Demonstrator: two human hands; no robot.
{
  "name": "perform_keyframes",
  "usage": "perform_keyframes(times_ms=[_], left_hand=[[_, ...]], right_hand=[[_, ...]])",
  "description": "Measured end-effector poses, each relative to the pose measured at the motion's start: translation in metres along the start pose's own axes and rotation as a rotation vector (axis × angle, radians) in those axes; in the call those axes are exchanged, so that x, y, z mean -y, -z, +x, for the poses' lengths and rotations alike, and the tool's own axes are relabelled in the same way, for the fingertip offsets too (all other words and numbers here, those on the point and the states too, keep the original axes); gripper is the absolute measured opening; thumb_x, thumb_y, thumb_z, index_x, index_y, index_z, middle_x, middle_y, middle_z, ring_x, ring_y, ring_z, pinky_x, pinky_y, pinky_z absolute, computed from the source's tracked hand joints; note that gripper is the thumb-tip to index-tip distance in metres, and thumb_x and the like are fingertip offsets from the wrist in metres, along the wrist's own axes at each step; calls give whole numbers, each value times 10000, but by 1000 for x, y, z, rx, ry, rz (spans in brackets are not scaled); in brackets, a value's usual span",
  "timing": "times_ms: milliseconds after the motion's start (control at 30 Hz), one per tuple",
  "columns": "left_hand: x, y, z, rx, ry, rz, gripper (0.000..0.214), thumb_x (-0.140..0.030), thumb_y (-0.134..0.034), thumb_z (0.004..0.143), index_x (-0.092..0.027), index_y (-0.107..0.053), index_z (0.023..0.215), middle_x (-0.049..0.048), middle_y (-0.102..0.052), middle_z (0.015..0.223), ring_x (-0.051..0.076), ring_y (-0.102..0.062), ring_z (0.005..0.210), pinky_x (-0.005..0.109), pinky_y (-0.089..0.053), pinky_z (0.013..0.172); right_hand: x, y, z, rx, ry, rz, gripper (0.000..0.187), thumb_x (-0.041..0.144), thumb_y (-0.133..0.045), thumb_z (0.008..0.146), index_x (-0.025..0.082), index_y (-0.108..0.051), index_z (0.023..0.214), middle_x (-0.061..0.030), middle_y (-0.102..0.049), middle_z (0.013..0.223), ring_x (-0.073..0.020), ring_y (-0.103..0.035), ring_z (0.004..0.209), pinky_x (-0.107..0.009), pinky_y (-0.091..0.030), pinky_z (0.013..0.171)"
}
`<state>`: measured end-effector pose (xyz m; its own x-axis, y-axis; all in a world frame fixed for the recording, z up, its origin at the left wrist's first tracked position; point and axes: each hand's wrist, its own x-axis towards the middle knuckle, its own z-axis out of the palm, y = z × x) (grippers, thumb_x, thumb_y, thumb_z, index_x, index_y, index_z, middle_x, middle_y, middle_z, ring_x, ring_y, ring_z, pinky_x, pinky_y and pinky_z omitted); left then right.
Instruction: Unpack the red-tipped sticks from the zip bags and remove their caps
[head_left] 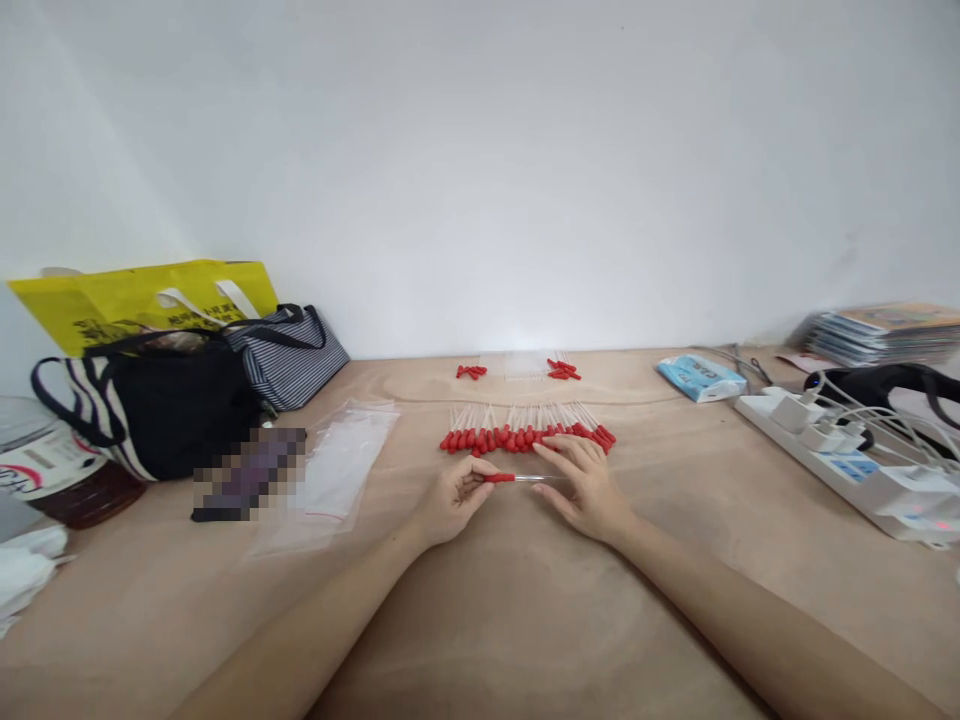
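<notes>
We see the dropper (508,478) between our hands: left hand (452,500) fingers pinching its red bulb (500,478), right hand (587,488) fingers apart; likely light, tube (528,478) fragile, so grip the soft bulb.

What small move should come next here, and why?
Probably the right hand should close on the thin clear tube: its thumb and forefinger look spread apart, while the left hand pinches the red tapered bulb at the tube's end.
</notes>
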<state>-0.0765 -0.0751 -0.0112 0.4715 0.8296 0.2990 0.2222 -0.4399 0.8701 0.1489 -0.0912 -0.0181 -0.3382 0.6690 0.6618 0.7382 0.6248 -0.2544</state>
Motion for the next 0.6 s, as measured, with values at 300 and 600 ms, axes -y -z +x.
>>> perform_keyframes(times_ms=[300, 600], left_hand=[[-12, 0, -1, 14, -142, 175, 145, -223, -482, 799, -154, -547, 909, 64, -609, 893, 152, -594, 834, 300, -494, 769], [-8, -10, 7, -17, -358, 579, 213, -271, -465, 847, -166, -618, 951, 71, -658, 991, 183, -565, 1014, 368, -436, 911]], right_hand=[[2, -4, 4, 228, 71, 56, 272, 332, -394, 881, 206, -606, 996, -45, -646, 846, -168, -496, 771, -351, -340, 766], [9, -4, 6, 182, 126, -5, 255, 294, -392, 884, 198, -626, 916, -44, -639, 797, -160, -470, 745, -329, -306, 763]])
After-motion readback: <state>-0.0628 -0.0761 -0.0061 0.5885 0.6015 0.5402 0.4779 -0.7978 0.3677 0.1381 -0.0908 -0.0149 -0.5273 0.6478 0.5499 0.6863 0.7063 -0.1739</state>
